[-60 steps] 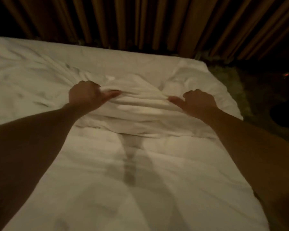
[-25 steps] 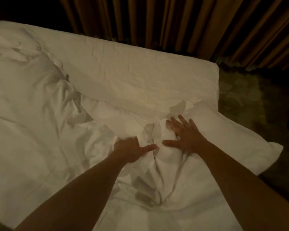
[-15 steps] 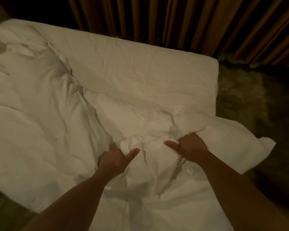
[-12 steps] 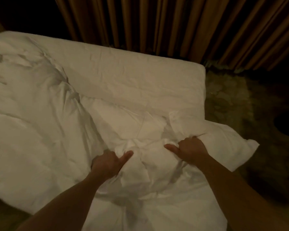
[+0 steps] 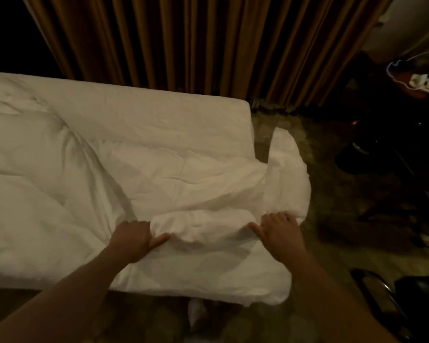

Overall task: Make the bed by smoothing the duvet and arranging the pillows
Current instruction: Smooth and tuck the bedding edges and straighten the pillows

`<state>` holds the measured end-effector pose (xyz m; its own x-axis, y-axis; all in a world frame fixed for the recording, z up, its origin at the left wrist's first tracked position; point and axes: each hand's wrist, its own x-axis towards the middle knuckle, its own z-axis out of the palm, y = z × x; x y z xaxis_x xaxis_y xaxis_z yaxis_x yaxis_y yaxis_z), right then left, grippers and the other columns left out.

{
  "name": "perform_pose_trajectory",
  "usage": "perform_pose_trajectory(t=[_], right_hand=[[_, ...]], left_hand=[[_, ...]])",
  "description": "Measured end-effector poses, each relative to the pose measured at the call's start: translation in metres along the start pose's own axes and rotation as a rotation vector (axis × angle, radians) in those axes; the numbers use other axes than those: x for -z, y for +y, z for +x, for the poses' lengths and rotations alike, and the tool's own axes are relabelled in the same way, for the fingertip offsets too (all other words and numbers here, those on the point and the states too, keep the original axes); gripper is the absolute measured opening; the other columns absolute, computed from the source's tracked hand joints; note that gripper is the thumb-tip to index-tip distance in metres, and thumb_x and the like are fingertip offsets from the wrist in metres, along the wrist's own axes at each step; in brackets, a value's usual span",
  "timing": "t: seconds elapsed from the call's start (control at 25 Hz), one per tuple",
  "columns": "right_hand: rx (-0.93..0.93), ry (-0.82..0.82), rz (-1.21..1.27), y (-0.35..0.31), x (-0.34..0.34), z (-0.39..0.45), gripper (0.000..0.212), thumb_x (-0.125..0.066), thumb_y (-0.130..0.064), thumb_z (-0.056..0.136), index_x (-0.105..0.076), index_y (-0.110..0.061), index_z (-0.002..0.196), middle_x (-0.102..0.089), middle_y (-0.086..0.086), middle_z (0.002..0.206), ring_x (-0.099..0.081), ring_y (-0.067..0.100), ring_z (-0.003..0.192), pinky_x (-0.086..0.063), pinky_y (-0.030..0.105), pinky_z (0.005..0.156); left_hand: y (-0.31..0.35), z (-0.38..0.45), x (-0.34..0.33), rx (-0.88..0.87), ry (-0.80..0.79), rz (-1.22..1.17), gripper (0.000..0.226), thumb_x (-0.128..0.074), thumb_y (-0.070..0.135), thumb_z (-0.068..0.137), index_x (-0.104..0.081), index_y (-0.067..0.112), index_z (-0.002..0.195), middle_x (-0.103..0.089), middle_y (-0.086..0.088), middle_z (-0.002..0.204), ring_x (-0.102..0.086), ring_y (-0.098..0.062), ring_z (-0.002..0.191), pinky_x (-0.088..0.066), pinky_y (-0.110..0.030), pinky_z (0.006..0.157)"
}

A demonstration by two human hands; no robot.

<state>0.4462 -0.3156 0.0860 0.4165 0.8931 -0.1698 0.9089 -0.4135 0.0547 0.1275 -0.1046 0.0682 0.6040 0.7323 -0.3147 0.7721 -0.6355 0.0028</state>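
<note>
Duvet (image 5: 159, 174) lies bunched at bed's near right corner, ridge running L-R btwn both grips: left hand (image 5: 131, 237) & right hand (image 5: 280, 231) each clench it, right nearer overhanging edge.

We note the duvet (image 5: 183, 174) is white cloth, matt and heavily creased, bunched into a soft roll where both hands grip it. Beyond the duvet, the sheet (image 5: 146, 112) is the same matt white cloth, lightly wrinkled. Behind the bed, the curtain (image 5: 196, 40) is brown fabric in deep vertical pleats, faintly lustrous. Right of the duvet, the floor (image 5: 332, 206) looks mottled and dull; its material we cannot tell.
</note>
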Motion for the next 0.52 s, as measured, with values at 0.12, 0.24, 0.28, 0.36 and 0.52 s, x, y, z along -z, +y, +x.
perform_pose_trajectory(t=[0.12, 0.24, 0.28, 0.36, 0.52], right_hand=[[-0.126, -0.188, 0.193, -0.010, -0.067, -0.045, 0.095, 0.022, -0.076, 0.080, -0.050, -0.037, 0.130, -0.057, 0.004, 0.129, -0.054, 0.031, 0.119, -0.041, 0.048, 0.100], [-0.332, -0.414, 0.436, -0.027, -0.118, -0.072, 0.082, -0.014, -0.081, 0.086, -0.025, -0.035, 0.154, -0.028, 0.005, 0.160, -0.030, 0.033, 0.143, -0.027, 0.056, 0.113], [-0.402, -0.457, 0.499, -0.030, -0.127, -0.076, 0.093, -0.017, -0.086, 0.084, -0.019, -0.030, 0.158, -0.023, 0.003, 0.163, -0.026, 0.029, 0.146, -0.022, 0.054, 0.116], [-0.358, -0.498, 0.477, -0.028, -0.125, -0.074, 0.104, -0.009, -0.095, 0.072, -0.024, -0.035, 0.156, -0.030, 0.008, 0.160, -0.032, 0.029, 0.143, -0.025, 0.052, 0.116], [-0.378, -0.271, 0.427, 0.013, -0.094, -0.040, 0.092, 0.002, -0.087, 0.079, -0.061, -0.020, 0.084, -0.063, 0.004, 0.079, -0.059, 0.022, 0.076, -0.051, 0.041, 0.077]], left_hand=[[0.018, -0.018, -0.064, -0.104, -0.094, 0.014, 0.127, 0.022, 0.092, 0.064, -0.057, 0.022, 0.136, -0.062, -0.005, 0.131, -0.056, -0.028, 0.121, -0.033, -0.043, 0.109], [0.041, -0.028, -0.100, -0.064, -0.206, -0.011, 0.135, 0.030, 0.092, 0.056, -0.040, 0.027, 0.152, -0.041, -0.002, 0.154, -0.034, -0.027, 0.143, -0.012, -0.048, 0.121], [0.048, -0.025, -0.101, -0.036, -0.226, -0.036, 0.133, 0.030, 0.091, 0.055, -0.037, 0.030, 0.153, -0.041, -0.002, 0.154, -0.033, -0.027, 0.143, -0.012, -0.049, 0.121], [0.064, -0.019, -0.089, -0.060, -0.154, -0.064, 0.098, 0.018, 0.086, 0.074, -0.031, 0.046, 0.148, -0.063, -0.006, 0.127, -0.057, -0.032, 0.119, -0.037, -0.056, 0.107], [0.097, 0.024, -0.063, 0.094, -0.065, -0.269, 0.083, -0.001, 0.082, 0.082, -0.058, 0.029, 0.108, -0.062, -0.001, 0.105, -0.061, -0.027, 0.105, -0.042, -0.047, 0.095]])
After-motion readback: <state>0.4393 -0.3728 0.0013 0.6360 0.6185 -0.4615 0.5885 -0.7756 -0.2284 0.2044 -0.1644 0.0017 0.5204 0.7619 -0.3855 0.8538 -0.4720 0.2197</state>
